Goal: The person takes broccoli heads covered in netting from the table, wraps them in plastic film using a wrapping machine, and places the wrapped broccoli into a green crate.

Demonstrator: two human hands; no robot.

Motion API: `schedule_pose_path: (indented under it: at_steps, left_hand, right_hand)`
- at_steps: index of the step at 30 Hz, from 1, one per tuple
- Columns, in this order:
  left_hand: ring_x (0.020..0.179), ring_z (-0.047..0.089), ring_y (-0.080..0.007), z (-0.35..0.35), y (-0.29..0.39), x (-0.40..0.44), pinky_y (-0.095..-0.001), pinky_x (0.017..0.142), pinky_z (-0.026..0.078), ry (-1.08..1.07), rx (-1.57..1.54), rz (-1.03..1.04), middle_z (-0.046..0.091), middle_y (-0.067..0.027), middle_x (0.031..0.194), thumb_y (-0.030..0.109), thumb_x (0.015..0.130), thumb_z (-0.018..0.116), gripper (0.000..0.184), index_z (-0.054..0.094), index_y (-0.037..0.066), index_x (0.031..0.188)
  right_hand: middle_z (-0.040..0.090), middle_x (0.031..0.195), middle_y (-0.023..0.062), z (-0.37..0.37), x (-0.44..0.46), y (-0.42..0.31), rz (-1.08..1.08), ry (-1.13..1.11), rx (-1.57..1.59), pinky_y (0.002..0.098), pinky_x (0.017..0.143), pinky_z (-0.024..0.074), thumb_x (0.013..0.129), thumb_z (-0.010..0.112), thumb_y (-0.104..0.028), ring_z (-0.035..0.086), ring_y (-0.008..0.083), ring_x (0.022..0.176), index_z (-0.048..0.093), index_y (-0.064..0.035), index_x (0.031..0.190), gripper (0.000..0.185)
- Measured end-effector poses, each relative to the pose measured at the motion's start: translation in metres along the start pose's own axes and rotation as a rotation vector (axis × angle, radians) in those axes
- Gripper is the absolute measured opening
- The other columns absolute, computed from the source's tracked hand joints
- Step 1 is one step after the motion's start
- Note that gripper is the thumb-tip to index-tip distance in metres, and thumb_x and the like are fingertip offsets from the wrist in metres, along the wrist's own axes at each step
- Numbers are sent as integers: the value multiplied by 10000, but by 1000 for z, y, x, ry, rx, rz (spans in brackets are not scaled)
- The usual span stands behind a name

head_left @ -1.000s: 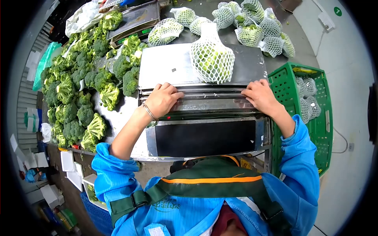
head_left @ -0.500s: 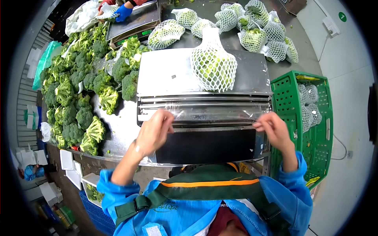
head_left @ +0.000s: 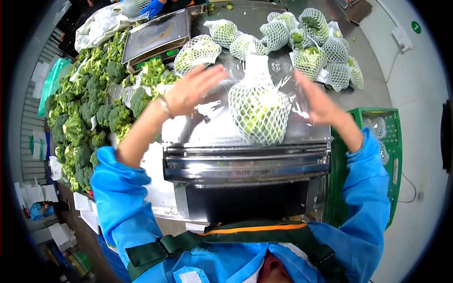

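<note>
A netted broccoli head (head_left: 258, 113) in white foam mesh lies on the metal top of a wrapping machine (head_left: 226, 162). My left hand (head_left: 196, 90) is held out to its left, fingers stretched and blurred a little. On the other side, my right hand (head_left: 320, 101) is raised with its fingers extended. Wrinkled, shiny clear film (head_left: 210, 111) shows on the metal top at both sides of the broccoli. Whether the film passes over or under the mesh, I cannot tell. Neither hand touches the broccoli.
Loose broccoli heads (head_left: 78, 127) are heaped at left, beside a scale (head_left: 158, 35). Several netted heads (head_left: 309, 63) lie at the back. A green crate (head_left: 396, 184) with wrapped pieces stands at right. Another person's blue-gloved hand (head_left: 153, 8) is at top left.
Both hands have moved forward from the machine's rollers to either side of the netted broccoli, and their pinched fingers have straightened. Clear film now shows on the metal top. The view has shifted.
</note>
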State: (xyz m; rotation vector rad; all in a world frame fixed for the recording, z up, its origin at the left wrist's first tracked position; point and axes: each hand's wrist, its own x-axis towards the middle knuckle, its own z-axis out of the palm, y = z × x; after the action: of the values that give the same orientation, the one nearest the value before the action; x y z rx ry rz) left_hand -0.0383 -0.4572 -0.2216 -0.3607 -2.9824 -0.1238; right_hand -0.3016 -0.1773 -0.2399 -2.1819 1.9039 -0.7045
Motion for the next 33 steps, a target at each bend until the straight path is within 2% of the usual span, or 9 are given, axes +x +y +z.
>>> schedule_pose_path:
  at_steps: [2,8,11,16,21,24,30,32,33]
  left_hand:
    - [1273,304,-340,43,12,10,-401,1054,269,92,-405,-95,249,-200,1406,188,565,766,1043,147,66,1396]
    - [1184,432,-350,49,40,14,-389,964,386,266,-759,-4,412,-190,1310,274,590,784,937,282,62,1353]
    - [1066,542,-320,13,91,-6,-365,889,443,203,-972,-181,524,-168,1194,379,528,812,924,370,102,1291]
    - [924,611,-301,0,181,-53,-361,825,473,95,-1170,-176,563,-168,1104,395,522,829,997,295,76,1302]
    - [1009,580,-284,-5,271,-119,-315,692,550,-354,-2044,-646,452,-196,1258,327,825,600,757,158,40,1369]
    - [1115,504,-340,35,298,-162,-326,679,566,-67,-2759,-837,387,-208,1310,367,904,447,598,253,18,1349]
    - [798,635,-125,52,323,-137,-205,453,491,337,-1685,-1286,619,-74,926,214,935,444,263,558,-4,1028]
    - [745,625,-107,58,322,-126,-202,450,478,483,-1656,-1332,618,-64,835,200,937,438,235,551,-5,948]
    - [706,613,-97,67,321,-125,-195,434,457,579,-1525,-1246,613,-53,788,201,936,441,229,552,1,936]
  right_hand:
    - [176,1411,257,30,8,-10,-32,-73,94,389,1077,199,639,750,-327,210,340,1318,66,-23,1399,1067]
    - [480,1186,97,94,2,-8,615,-5,1524,337,932,395,727,699,-193,507,198,1059,306,-46,1266,683]
    - [579,1058,86,78,-34,-59,750,-42,1390,321,865,449,585,809,-220,575,180,957,344,-64,1233,813]
    - [604,1017,88,16,-83,-167,211,-192,679,310,817,478,466,865,-277,609,190,887,412,-22,1167,872]
    - [454,1252,180,45,-166,-227,710,-581,989,442,981,369,586,803,-311,452,312,1157,298,-36,1332,942]
    - [341,1334,236,70,-209,-233,1267,-351,2057,475,1021,302,746,550,-396,367,394,1213,181,-39,1386,821]
    - [164,1402,266,114,-210,-256,779,64,2373,479,1078,174,701,499,-241,239,442,1269,111,-34,1388,815]
    - [410,1254,276,151,-240,-241,1340,111,2481,426,990,355,833,472,-197,447,384,1146,187,-9,1363,630]
    - [514,1080,241,129,-221,-266,1375,152,1801,371,849,436,865,476,-176,541,328,980,290,15,1299,509]
